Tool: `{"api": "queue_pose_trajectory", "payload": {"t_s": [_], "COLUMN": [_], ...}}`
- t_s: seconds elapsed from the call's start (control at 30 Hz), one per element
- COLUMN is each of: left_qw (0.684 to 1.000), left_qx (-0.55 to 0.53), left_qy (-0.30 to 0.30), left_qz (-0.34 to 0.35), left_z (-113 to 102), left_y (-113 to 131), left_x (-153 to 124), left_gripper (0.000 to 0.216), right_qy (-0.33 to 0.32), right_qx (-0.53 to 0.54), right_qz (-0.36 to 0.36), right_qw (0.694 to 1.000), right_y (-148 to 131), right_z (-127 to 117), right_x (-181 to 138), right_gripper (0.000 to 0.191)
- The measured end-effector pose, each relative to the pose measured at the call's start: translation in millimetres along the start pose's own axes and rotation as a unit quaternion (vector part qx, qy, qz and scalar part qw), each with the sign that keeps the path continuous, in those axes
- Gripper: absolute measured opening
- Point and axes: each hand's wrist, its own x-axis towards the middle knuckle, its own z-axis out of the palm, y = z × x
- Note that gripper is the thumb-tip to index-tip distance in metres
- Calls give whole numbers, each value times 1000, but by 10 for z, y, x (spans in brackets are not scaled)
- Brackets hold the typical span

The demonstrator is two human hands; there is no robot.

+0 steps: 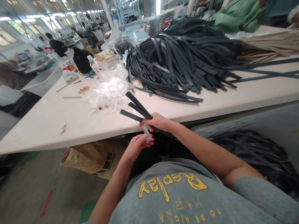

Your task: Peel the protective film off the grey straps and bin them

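Note:
My right hand (158, 121) is closed around three dark flat straps (136, 109) whose ends fan out to the upper left, just at the table's near edge. Just below it, my left hand (137, 145) pinches a small clear plastic piece (147, 134) that hangs between the two hands. A big heap of the same dark straps (184, 59) lies on the white table (70, 124) beyond my hands. A crumpled pile of clear plastic wrappers (109, 88) sits left of the heap.
Small brass fittings (84, 90), a water bottle (94, 65), a black bag (81, 59) and boxes sit at the far left. Tan strips (268, 45) lie at the right. A brown sack (93, 158) lies under the table. More dark straps (257, 152) fill a bin to my right. Other people work beyond.

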Motion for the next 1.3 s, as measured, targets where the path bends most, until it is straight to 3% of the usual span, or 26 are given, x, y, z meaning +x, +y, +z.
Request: {"api": "queue_pose_trajectory", "payload": {"t_s": [0.17, 0.33, 0.5, 0.63, 0.77, 1.07, 1.3], "left_qw": [996, 993, 983, 977, 977, 985, 988], "left_qx": [-77, -109, -169, -193, -195, -160, -141], "left_qy": [2, 6, 53, 86, 77, 55, 52], "left_qz": [-39, -36, -41, -42, -28, -27, -28], "left_z": [123, 245, 370, 458, 544, 617, 653], "left_y": [-4, -116, -175, -148, -113, -63, -32], "left_x": [48, 75, 143, 226, 285, 300, 285], "left_gripper": [39, 35, 40, 37, 29, 27, 24], "right_qy": [8, 86, 118, 120, 95, 116, 180], "right_qx": [23, 8, -60, -87, -108, -146, -220], "right_qz": [-11, -10, -42, 17, 56, 60, 4], "right_qw": [1000, 996, 990, 989, 988, 981, 959], "right_y": [72, 89, 219, 431, 586, 577, 600], "right_z": [-53, -198, -397, -423, -344, -337, -322], "right_x": [-26, -234, -883, -1453, -1764, -1823, -1861], "right_gripper": [20, 27, 41, 45, 46, 43, 44]}}
